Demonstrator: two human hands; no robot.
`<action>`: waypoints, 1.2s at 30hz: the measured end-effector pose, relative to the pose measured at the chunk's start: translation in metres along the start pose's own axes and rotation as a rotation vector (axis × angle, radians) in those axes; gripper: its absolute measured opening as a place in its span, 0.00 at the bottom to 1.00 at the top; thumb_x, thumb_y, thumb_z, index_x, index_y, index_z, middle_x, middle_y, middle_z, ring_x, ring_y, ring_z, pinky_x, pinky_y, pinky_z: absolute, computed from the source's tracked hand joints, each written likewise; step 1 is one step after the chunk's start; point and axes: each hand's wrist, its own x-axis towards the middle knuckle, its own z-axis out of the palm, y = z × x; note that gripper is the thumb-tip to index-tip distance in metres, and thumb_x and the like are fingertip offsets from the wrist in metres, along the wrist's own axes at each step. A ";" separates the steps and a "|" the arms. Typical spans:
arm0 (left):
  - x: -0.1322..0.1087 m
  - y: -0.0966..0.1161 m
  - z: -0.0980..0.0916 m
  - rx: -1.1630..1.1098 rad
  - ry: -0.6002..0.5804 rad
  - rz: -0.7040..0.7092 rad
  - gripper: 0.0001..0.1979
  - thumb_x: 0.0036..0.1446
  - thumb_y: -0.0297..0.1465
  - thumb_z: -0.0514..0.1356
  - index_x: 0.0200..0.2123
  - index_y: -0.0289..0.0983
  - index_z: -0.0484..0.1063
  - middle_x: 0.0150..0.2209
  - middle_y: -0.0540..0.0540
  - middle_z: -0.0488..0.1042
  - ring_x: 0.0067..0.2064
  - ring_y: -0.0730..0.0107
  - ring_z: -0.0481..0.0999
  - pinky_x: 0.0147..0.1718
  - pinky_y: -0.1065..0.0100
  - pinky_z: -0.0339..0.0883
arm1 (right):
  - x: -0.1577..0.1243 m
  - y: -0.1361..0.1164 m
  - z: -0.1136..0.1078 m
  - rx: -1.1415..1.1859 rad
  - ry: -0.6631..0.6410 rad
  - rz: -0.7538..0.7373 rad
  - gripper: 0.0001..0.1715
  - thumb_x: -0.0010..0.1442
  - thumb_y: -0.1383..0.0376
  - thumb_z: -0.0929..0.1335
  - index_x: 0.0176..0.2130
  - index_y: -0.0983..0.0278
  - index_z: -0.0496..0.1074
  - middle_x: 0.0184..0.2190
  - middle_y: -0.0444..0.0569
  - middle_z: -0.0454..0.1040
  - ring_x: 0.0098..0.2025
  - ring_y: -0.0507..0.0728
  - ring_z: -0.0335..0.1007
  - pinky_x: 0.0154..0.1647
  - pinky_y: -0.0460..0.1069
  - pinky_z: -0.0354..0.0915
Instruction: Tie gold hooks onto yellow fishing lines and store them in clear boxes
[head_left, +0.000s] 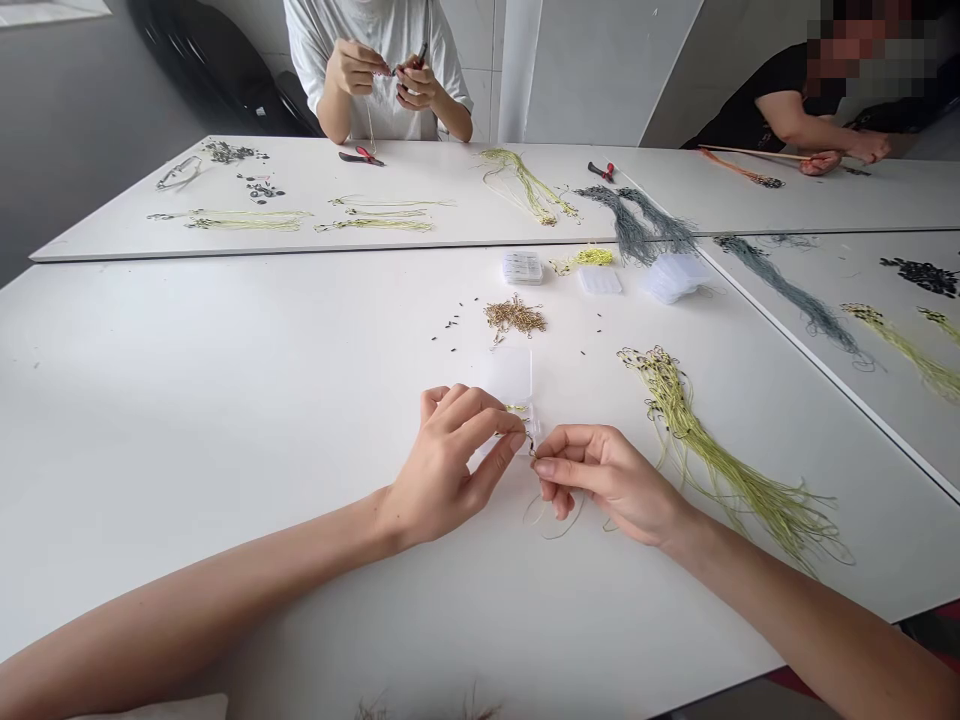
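From the head camera, both of the person's forearms stretch out over the white desk (187, 400) and meet near its middle. The left hand (450, 462) is curled, its thumb and forefinger pinching a small metal piece (531, 447). The right hand (609, 480) comes in from the other side, its fingertips closed on a thin line (556, 526) right at that piece. The two hands almost touch. The line hangs in a loose loop onto the desk just below the right hand.

Just behind the hands lies a clear plastic box (511, 378). Further back are a small heap of gold hooks (516, 316) and a scatter of tiny black beads (452, 326). To the right of the right hand, a long bundle of yellow-green lines (712, 462) fans out across the desk. Near the far edge sit more clear boxes (523, 267) and a grey bundle (637, 226).

Across the next desk, another person in a pale shirt holds both hands (352, 68) up at chest height, working on something too small to make out. Red pliers (361, 156) lie in front of them. At the far right, a third person's hand (821, 161) rests on the desk.
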 end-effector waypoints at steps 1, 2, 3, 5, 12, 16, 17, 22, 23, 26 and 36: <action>0.000 0.000 0.000 -0.012 -0.005 -0.011 0.04 0.63 0.26 0.56 0.36 0.39 0.70 0.33 0.50 0.71 0.36 0.70 0.69 0.43 0.60 0.55 | 0.000 0.000 0.000 -0.014 0.015 -0.020 0.09 0.57 0.62 0.72 0.34 0.66 0.74 0.24 0.45 0.73 0.24 0.49 0.67 0.28 0.47 0.64; 0.000 0.001 -0.001 -0.027 -0.010 -0.025 0.04 0.63 0.26 0.56 0.36 0.39 0.70 0.33 0.50 0.71 0.36 0.70 0.69 0.43 0.60 0.55 | 0.000 0.000 0.001 -0.034 0.031 -0.040 0.08 0.57 0.62 0.72 0.34 0.66 0.74 0.24 0.44 0.72 0.24 0.49 0.65 0.27 0.46 0.63; 0.001 0.001 -0.001 -0.041 -0.015 -0.042 0.04 0.63 0.26 0.56 0.35 0.39 0.69 0.34 0.49 0.72 0.36 0.70 0.70 0.43 0.60 0.55 | 0.000 -0.001 0.001 -0.052 0.050 -0.059 0.08 0.57 0.62 0.72 0.34 0.66 0.74 0.24 0.44 0.71 0.24 0.49 0.64 0.27 0.46 0.62; 0.001 0.002 -0.002 -0.072 -0.030 -0.089 0.05 0.63 0.27 0.55 0.35 0.38 0.69 0.34 0.49 0.72 0.37 0.70 0.70 0.43 0.60 0.55 | 0.000 -0.001 0.001 -0.081 0.083 -0.087 0.07 0.57 0.62 0.72 0.33 0.65 0.75 0.24 0.43 0.68 0.26 0.49 0.62 0.26 0.45 0.60; 0.006 0.000 -0.010 -0.162 -0.143 -0.231 0.06 0.63 0.28 0.54 0.37 0.39 0.71 0.39 0.48 0.75 0.42 0.65 0.71 0.47 0.58 0.56 | -0.002 -0.004 -0.001 -0.157 0.103 -0.100 0.05 0.56 0.64 0.71 0.30 0.64 0.74 0.25 0.43 0.66 0.27 0.50 0.57 0.27 0.46 0.57; 0.009 0.002 -0.015 -0.145 -0.203 -0.143 0.11 0.63 0.28 0.54 0.45 0.42 0.74 0.42 0.47 0.75 0.43 0.64 0.70 0.48 0.57 0.56 | -0.003 -0.005 0.001 -0.183 0.094 -0.089 0.04 0.56 0.65 0.71 0.30 0.63 0.73 0.25 0.43 0.67 0.28 0.51 0.59 0.28 0.46 0.58; 0.010 0.003 -0.016 -0.126 -0.228 -0.109 0.11 0.62 0.28 0.55 0.44 0.42 0.74 0.41 0.47 0.75 0.43 0.64 0.70 0.48 0.57 0.55 | -0.003 -0.005 0.002 -0.191 0.089 -0.091 0.04 0.57 0.65 0.70 0.30 0.63 0.73 0.25 0.43 0.67 0.28 0.51 0.59 0.28 0.47 0.58; 0.010 0.006 -0.014 -0.056 -0.331 -0.051 0.07 0.62 0.32 0.58 0.40 0.44 0.77 0.37 0.48 0.75 0.40 0.65 0.70 0.46 0.57 0.54 | -0.004 -0.006 0.003 -0.235 0.073 -0.098 0.06 0.58 0.65 0.70 0.30 0.64 0.73 0.24 0.43 0.67 0.28 0.51 0.59 0.28 0.47 0.57; 0.010 0.005 -0.014 -0.052 -0.343 -0.051 0.07 0.62 0.32 0.58 0.39 0.45 0.77 0.37 0.49 0.75 0.40 0.66 0.70 0.46 0.58 0.54 | -0.004 -0.006 0.003 -0.240 0.073 -0.100 0.06 0.58 0.65 0.70 0.30 0.64 0.73 0.24 0.43 0.66 0.28 0.50 0.59 0.28 0.47 0.57; 0.009 0.004 -0.012 -0.054 -0.365 -0.047 0.08 0.63 0.32 0.57 0.38 0.45 0.78 0.35 0.49 0.75 0.39 0.67 0.70 0.46 0.58 0.54 | -0.004 -0.005 0.002 -0.249 0.072 -0.103 0.07 0.58 0.64 0.70 0.29 0.64 0.72 0.23 0.42 0.64 0.27 0.50 0.57 0.26 0.47 0.55; 0.009 0.004 -0.013 -0.079 -0.386 -0.059 0.09 0.62 0.28 0.56 0.34 0.42 0.76 0.32 0.50 0.74 0.37 0.68 0.70 0.45 0.59 0.55 | -0.005 -0.004 0.003 -0.270 0.042 -0.114 0.08 0.57 0.61 0.71 0.31 0.64 0.73 0.26 0.44 0.68 0.29 0.52 0.60 0.29 0.48 0.57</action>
